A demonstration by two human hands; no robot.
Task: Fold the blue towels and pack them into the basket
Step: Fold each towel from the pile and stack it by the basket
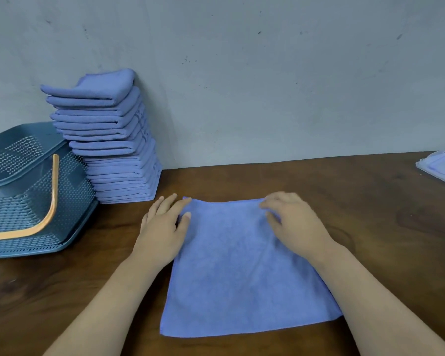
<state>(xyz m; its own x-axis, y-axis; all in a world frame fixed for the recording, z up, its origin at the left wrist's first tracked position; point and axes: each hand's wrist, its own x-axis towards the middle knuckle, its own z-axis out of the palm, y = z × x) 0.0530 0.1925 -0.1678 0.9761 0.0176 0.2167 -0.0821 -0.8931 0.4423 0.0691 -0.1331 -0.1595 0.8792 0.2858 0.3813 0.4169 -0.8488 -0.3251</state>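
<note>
The basket, dark blue-green with perforated walls, stands on the brown table at 9 o'clock from the spread towel, cut off by the left edge of the view. Its orange handle is folded down across the opening. No towel is visible inside it.

A stack of folded blue towels stands just beside the basket, at 10 o'clock from the spread towel. It rises against the grey wall and leans slightly, with the upper layers shifted left.

The left hand lies released. Its fingers are straight, pointing to 1 o'clock, and its thumb rests on the cloth at the far-left corner.

The towel, the task item, lies flat on the table at centre, in front of the person.

The right hand is blurred. Its fingers are curled over the far-right corner and its thumb is on the cloth, grasping that corner.

A clear plastic packet lies on the table at 2 o'clock, well apart from the towel and partly out of view.
</note>
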